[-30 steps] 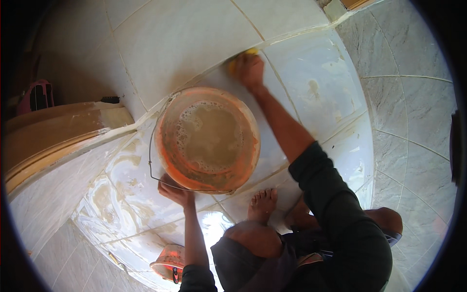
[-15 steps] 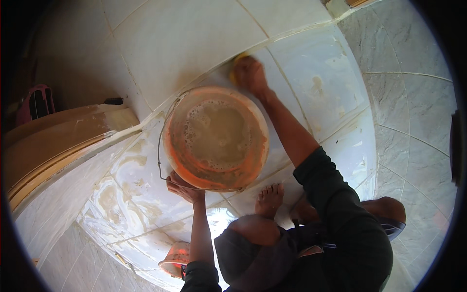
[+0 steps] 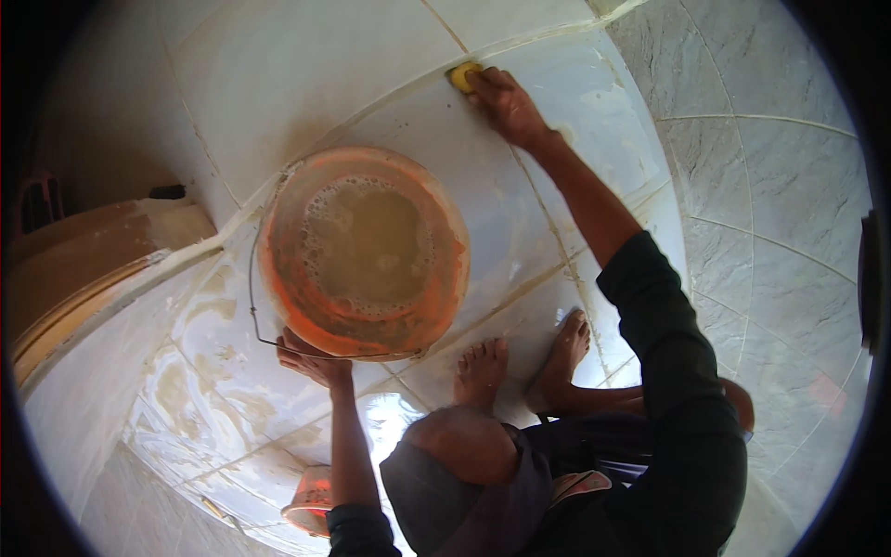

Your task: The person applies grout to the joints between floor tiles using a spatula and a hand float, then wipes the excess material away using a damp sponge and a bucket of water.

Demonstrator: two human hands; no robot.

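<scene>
The right hand (image 3: 509, 104) has its fingers closed around a small, round, yellow sponge (image 3: 463, 77), which is on the shiny white floor tiles (image 3: 501, 223), right by the long edge where they meet the big pale tiles (image 3: 343, 56). The left hand (image 3: 317, 360) is at the near side of a big, round, orange plastic bucket (image 3: 452, 288). Some of its fingers are hidden, so I cannot tell if they grip it. The bucket has muddy brown water (image 3: 371, 246) with bubbles in it, and its thin, bent, grey wire handle (image 3: 253, 306) hangs down beside it. A small orange bucket (image 3: 312, 492) is near the left arm.
</scene>
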